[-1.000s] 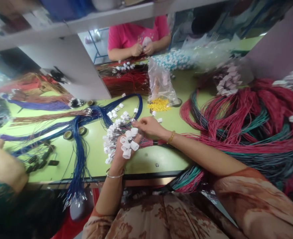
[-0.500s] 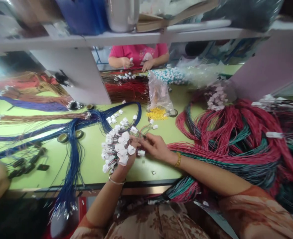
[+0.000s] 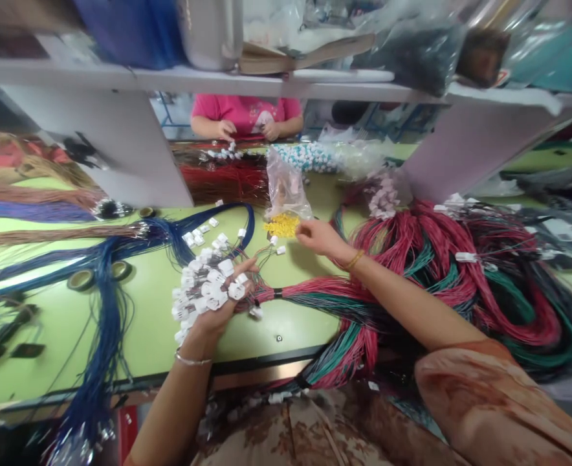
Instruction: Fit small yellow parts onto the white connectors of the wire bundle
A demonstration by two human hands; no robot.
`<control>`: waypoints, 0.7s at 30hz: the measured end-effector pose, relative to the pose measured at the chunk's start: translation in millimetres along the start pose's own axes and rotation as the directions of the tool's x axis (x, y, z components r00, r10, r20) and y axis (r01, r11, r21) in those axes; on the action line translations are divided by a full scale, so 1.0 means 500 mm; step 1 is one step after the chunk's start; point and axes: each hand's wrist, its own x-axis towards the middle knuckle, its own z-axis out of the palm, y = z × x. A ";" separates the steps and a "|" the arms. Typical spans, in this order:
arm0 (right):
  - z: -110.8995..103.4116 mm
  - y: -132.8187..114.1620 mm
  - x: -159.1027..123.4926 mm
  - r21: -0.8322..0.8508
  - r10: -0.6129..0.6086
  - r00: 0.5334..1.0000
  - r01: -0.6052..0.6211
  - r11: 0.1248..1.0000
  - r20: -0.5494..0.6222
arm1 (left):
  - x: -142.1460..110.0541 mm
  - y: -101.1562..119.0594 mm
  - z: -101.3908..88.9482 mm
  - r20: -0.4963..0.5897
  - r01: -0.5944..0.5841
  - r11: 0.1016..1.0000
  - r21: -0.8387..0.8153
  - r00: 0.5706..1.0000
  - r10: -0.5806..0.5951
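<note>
My left hand point(image 3: 224, 315) is closed around a bunch of thin wires that end in many white plastic connectors point(image 3: 213, 285). The connectors fan out over the palm and wrist. From this hand the red, green and dark wire bundle point(image 3: 315, 291) runs right, with a black band round it. My right hand point(image 3: 319, 237) is over the table at the right edge of a heap of small yellow pieces point(image 3: 282, 226). Its fingers are curled together at the heap; whatever is between the fingertips is hidden. Behind the heap stands a clear plastic bag point(image 3: 286, 188).
Coiled red and green wires point(image 3: 426, 252) fill the right side. Blue wires point(image 3: 104, 310) hang over the front edge at left, near tape rolls point(image 3: 81, 279). A shelf point(image 3: 218, 81) crosses above. Opposite, a person in a pink shirt point(image 3: 247, 113) handles small white parts.
My right hand has left the wires by my left hand and moved away to the yellow heap. The view has shifted to the right. My left hand still grips the connector bunch.
</note>
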 end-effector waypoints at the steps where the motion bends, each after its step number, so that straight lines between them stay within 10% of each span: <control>1: 0.002 0.024 0.015 -0.017 0.043 0.999 -0.043 0.999 0.001 | -0.003 0.004 0.000 0.052 0.015 1.000 -0.003 0.999 -0.015; 9: 0.089 0.075 0.054 0.024 0.113 0.993 -0.112 0.993 -0.041 | -0.004 0.007 0.009 0.062 0.115 0.991 -0.072 0.992 -0.110; 16: 0.067 0.068 0.043 0.221 0.172 0.983 -0.152 0.963 -0.072 | -0.003 -0.004 0.003 0.045 0.188 0.975 -0.115 0.982 -0.184; 21: 0.036 0.004 0.005 0.785 0.183 0.980 -0.170 0.596 0.074 | -0.002 -0.001 0.009 -0.025 0.149 0.983 -0.109 0.988 -0.152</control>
